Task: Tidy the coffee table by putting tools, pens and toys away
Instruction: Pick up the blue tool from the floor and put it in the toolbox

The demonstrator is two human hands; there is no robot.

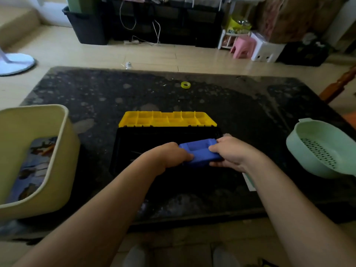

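Observation:
A blue plastic case [200, 153] is held over the open black toolbox [134, 143], whose yellow lid [167, 119] lies folded back behind it. My left hand [169, 156] grips the case's left end, fingers curled round it. My right hand [229, 154] grips its right end, thumb on top. A small yellow tape ring [185, 84] lies alone on the far part of the dark coffee table [96, 97].
A cream bin [57, 151] with toys inside stands at the left edge. A pale green colander basket [316, 149] sits at the right edge. A white card [250, 180] lies under my right wrist. Beyond the table are floor, a fan base and stools.

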